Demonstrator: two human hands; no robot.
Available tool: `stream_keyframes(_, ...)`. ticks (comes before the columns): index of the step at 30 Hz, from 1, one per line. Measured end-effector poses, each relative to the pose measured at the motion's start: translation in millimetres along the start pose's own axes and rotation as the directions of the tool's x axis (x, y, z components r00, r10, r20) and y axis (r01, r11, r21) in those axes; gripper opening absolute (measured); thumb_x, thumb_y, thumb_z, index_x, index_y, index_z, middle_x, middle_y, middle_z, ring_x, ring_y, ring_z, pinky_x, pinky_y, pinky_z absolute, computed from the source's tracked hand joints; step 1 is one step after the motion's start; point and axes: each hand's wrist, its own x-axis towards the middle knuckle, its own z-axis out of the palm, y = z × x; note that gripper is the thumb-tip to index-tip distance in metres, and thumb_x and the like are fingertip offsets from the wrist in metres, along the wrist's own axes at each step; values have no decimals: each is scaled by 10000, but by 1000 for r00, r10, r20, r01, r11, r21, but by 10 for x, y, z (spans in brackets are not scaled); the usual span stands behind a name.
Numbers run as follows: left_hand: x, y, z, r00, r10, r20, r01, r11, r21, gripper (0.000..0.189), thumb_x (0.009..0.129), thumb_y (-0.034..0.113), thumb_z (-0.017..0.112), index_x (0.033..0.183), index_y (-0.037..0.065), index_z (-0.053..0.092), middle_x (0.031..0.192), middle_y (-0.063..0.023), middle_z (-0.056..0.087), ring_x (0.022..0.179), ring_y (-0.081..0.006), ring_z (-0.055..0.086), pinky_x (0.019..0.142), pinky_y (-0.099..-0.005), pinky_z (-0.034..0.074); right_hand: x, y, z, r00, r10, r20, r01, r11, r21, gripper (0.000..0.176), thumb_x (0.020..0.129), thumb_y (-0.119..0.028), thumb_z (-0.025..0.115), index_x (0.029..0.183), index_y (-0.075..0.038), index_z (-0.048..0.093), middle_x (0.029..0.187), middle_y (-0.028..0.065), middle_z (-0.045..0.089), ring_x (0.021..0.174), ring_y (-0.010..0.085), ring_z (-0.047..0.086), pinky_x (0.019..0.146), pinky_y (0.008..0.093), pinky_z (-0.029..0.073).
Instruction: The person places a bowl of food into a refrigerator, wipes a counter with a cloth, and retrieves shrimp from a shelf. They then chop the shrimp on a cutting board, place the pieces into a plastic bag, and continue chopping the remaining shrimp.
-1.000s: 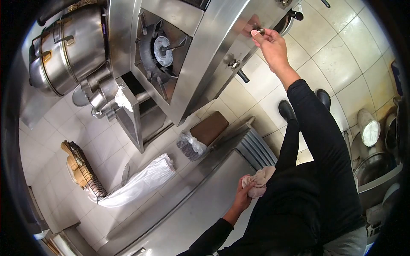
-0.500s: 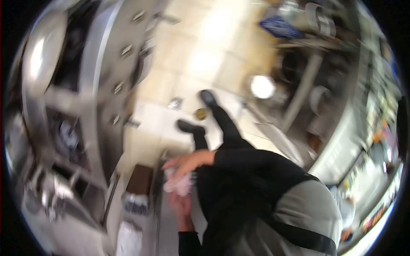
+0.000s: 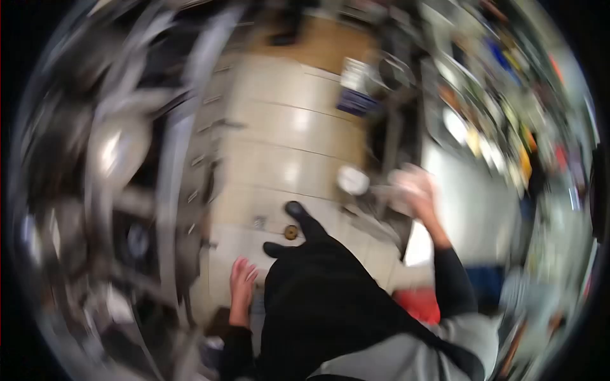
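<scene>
My left hand [image 3: 243, 279] hangs low on the left side of my body with its fingers stretched out and nothing in them. Off to the right, my right hand [image 3: 420, 193] reaches out over the edge of the steel worktop [image 3: 473, 216]. Motion smears it, but its fingers seem curled round a pale, pinkish-white thing [image 3: 398, 192] whose kind I cannot make out. A black apron [image 3: 318, 292] covers my front.
Steel cooking equipment [image 3: 175, 159] with a round pan or lid [image 3: 117, 149] lines the left. The tiled floor [image 3: 279, 146] runs ahead, bearing a small round brownish object [image 3: 291, 232]. A white round container [image 3: 352, 180], a blue box [image 3: 356, 101] and a red object [image 3: 417, 305] are on the right.
My hands were together at the left over a pale pink bundle; now they are wide apart. The right hand has swung to the worktop side with a pale thing. My view has turned right.
</scene>
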Motion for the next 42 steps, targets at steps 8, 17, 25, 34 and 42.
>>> stream_keyframes(8, 173, -312, -342, 905, 353, -237, -275, 912, 306, 464, 902, 260, 751, 1300, 66, 611, 1060, -51, 682, 990, -144, 625, 847, -328, 524, 703, -394, -366, 961, -208, -183, 69, 820, -568, 780, 865, -258, 788, 1498, -13, 404, 1491, 252, 463, 1371, 425, 447, 1129, 485, 394)
stream_keyframes(17, -621, -440, -1207, 609, 436, -662, -444, 879, 171, 575, 905, 306, 756, 1383, 60, 553, 1171, -125, 649, 1080, -180, 615, 917, -339, 518, 920, -2947, 2616, 288, -469, 835, 683, 712, 164, 677, 854, -205, 795, 1426, -4, 493, 1406, 235, 554, 1225, 390, 588, 981, 436, 521)
stream_keyframes(25, -491, -922, -2724, 419, 63, -906, -419, 899, -131, 609, 858, 375, 754, 1336, 43, 575, 1114, -152, 681, 1044, -279, 649, 928, -384, 513, -110, -3983, 4204, -47, -519, 853, 711, 583, 394, 645, 853, -270, 802, 1367, 15, 534, 1299, 260, 619, 1079, 383, 671, 893, 429, 562)
stream_keyframes(34, -717, -853, -3604, 366, -125, -922, -618, 708, -341, 517, 851, 280, 770, 1242, 5, 572, 939, -86, 644, 891, -217, 623, 779, -368, 520, -294, -4383, 5021, -163, -383, 909, 759, 540, 364, 594, 885, -270, 770, 1367, -17, 533, 1279, 250, 639, 1018, 381, 698, 882, 435, 561)
stream_keyframes(42, -2226, 114, -4955, -149, 54, -987, -723, 676, 146, 530, 901, 260, 775, 1339, 32, 581, 1032, -35, 631, 918, -110, 591, 811, -277, 506, -256, -5661, 6148, -193, -539, 820, 717, 493, 493, 492, 896, -216, 740, 1318, -8, 594, 1215, 246, 660, 1063, 387, 669, 903, 427, 535)
